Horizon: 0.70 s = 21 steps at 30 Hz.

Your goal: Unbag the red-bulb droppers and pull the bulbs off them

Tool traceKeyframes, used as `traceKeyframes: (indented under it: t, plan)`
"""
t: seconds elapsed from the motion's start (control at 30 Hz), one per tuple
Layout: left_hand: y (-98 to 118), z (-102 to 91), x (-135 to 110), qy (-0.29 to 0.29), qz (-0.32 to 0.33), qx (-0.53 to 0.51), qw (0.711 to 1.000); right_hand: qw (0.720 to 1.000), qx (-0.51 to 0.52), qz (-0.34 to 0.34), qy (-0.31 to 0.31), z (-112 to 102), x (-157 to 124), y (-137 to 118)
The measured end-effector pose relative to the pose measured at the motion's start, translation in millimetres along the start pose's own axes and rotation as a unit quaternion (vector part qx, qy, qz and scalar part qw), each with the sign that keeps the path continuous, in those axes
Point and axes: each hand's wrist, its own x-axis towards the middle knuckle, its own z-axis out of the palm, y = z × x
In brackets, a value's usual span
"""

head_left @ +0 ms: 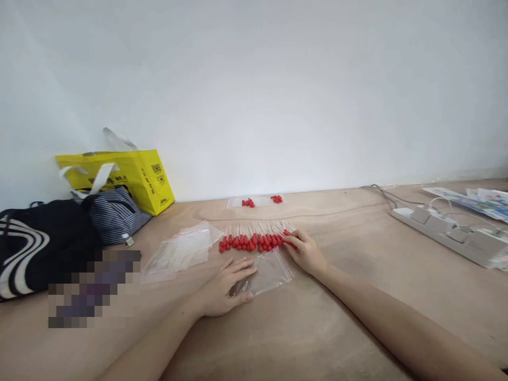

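In the centre of the frame, a row of red-headed sticks (251, 243) is laid out on the table (357, 328). Its right end is touched by the right hand (305, 253), bent at the fingers; whether a stick is gripped cannot be told. Just below the row, a clear zip bag (272, 275) is partly covered by the left hand (224, 287), held open and flat. Left of centre, more clear bags (184, 248) are spread overlapping.

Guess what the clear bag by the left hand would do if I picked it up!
The clear bag would probably flop: its thin plastic looks wrinkly. It's likely light, lying nearly flat. Its shine suggests it might be slippery.
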Motion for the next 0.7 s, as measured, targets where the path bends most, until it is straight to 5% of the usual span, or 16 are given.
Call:
traceKeyframes:
  t: [0.33,0.7]
  plan:
    - [3.8,-2.0,-1.4,-0.011,-0.011,0.009,1.0,0.998,-0.05,-0.027,0.021,14.5,12.0,1.0]
    - [2.4,-0.9,-1.5,-0.006,-0.006,0.002,1.0,0.978,-0.166,-0.043,-0.122,14.2,26.9,-18.6]
